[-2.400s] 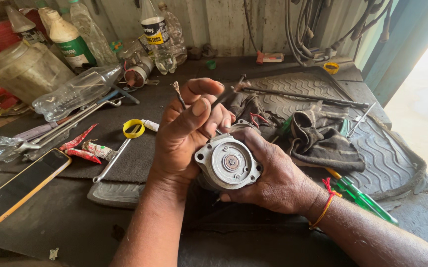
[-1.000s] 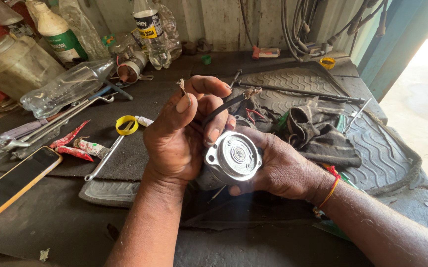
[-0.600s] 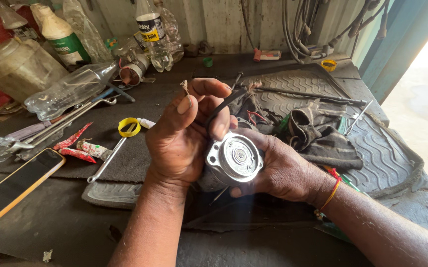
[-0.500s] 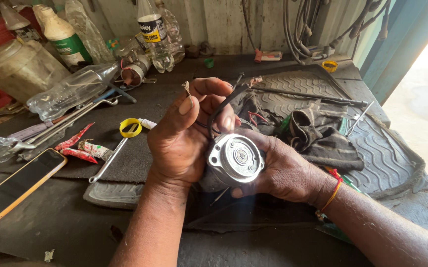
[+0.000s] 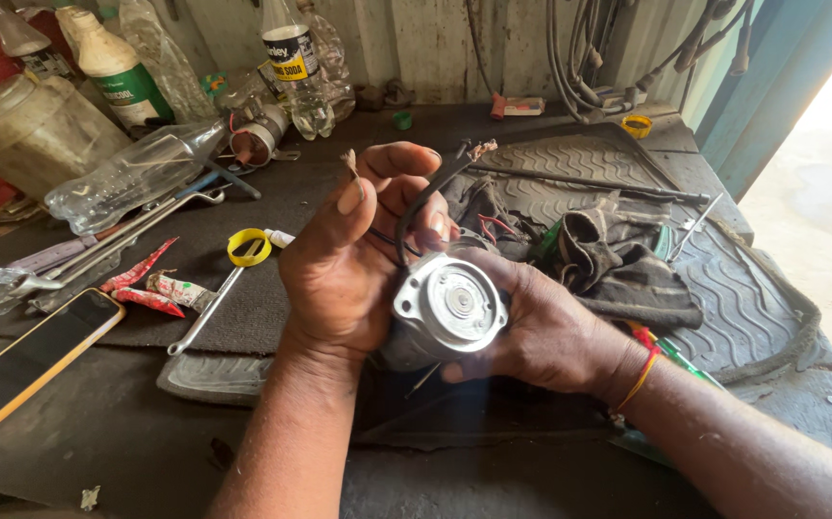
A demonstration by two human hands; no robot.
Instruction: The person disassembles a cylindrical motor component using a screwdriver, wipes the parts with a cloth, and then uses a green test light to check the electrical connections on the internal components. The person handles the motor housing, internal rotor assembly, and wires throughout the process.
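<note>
- The small electric motor (image 5: pixel 447 312) sits at the centre of the frame, lifted above the dark surface (image 5: pixel 99 423), its round silver end plate facing up toward the camera.
- The right hand (image 5: pixel 541 327) comes in from the lower right and cups the motor from beneath and beside; its fingers are curled closed around the body, with the thumb lying along the lower edge of the end plate.
- An orange band (image 5: pixel 639 377) circles the right wrist.
- The left hand (image 5: pixel 344 274) rises from the bottom centre, forearm upright in the frame, palm turned toward the motor and touching its left side.
- The left fingers are bent shut in a pinch: thumb and forefinger hold a thin wire end (image 5: pixel 350 163) above the motor, and a black lead (image 5: pixel 425 197) loops between the other fingers down to the motor.
- To the left of the hands lie a yellow tape roll (image 5: pixel 248 247), a spanner (image 5: pixel 206 312) and a phone (image 5: pixel 26 360) at the lower left.
- A dark rag (image 5: pixel 618 259) lies on a ribbed rubber mat (image 5: pixel 743 288) to the right.
- Plastic bottles (image 5: pixel 291 58) stand along the top edge.
</note>
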